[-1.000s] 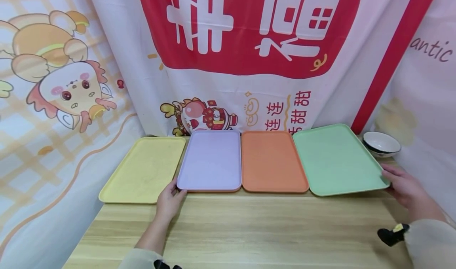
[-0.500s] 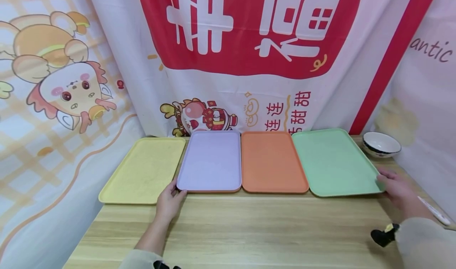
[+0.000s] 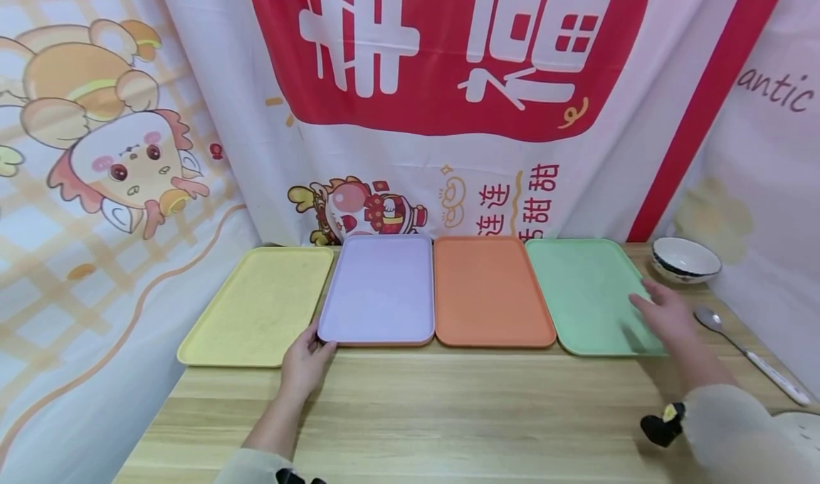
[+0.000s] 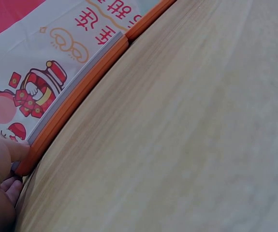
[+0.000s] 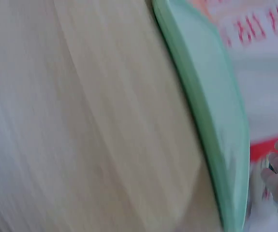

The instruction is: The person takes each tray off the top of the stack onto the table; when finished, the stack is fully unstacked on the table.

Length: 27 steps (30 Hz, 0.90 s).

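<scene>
Where the green tray (image 3: 579, 299) lies: at the right end of the row on the wooden table (image 3: 448, 413), just beside the orange tray (image 3: 490, 292)

Green tray's long axis: from the table's near side toward the patterned cloth (image 3: 410, 156), its near end slanting a little to the right

Lavender tray (image 3: 381, 288): between the yellow tray (image 3: 259, 306) and the orange tray, long axis also running near to far; an orange edge shows beneath its rim

Left hand (image 3: 306, 363): at the lavender tray's near left corner, gripping it with thumb and fingers, as a second ago

Right hand (image 3: 669, 320): fingers extended and slightly spread, holding nothing, above the green tray's right rim; the right wrist view shows them apart from it

Green tray against a second ago: its raised right side is down and its far edge is about level with the orange tray's; the right hand has let go of its near right corner

Spoon (image 3: 749, 352): now in full view near the bowl (image 3: 687, 258); half a second ago only part of its handle showed
</scene>
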Each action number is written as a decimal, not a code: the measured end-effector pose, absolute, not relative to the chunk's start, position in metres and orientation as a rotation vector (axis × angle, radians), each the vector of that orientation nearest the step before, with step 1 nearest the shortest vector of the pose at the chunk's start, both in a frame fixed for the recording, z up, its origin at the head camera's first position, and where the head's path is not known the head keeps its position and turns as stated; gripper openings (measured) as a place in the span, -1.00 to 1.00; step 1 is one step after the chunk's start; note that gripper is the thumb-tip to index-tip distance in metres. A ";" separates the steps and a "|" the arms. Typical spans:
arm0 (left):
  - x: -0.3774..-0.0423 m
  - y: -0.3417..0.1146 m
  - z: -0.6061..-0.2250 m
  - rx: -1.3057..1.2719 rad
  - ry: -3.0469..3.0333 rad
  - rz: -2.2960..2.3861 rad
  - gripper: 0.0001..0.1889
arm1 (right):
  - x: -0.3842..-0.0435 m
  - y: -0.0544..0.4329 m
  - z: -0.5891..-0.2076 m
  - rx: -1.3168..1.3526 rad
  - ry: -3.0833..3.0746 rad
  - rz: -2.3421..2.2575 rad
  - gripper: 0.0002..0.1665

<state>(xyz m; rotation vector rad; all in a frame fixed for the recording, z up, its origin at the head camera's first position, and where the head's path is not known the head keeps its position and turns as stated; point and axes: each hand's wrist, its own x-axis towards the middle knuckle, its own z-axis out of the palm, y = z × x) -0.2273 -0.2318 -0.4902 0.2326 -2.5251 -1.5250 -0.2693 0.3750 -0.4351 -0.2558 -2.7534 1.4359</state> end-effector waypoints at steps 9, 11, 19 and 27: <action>-0.228 -0.232 -0.490 0.233 -2.513 -1.528 -0.36 | -0.286 0.279 -0.430 -0.066 -2.680 1.604 -0.24; -0.228 -0.232 -0.489 0.237 -2.514 -1.530 -0.37 | -0.288 0.257 -0.430 -0.039 -2.658 1.652 -0.28; -0.227 -0.232 -0.490 0.240 -2.515 -1.549 -0.36 | -0.294 0.185 -0.434 0.046 -2.614 1.825 -0.37; -0.228 -0.233 -0.491 0.239 -2.521 -1.523 -0.36 | -0.296 0.131 -0.450 0.151 -2.702 1.773 -0.40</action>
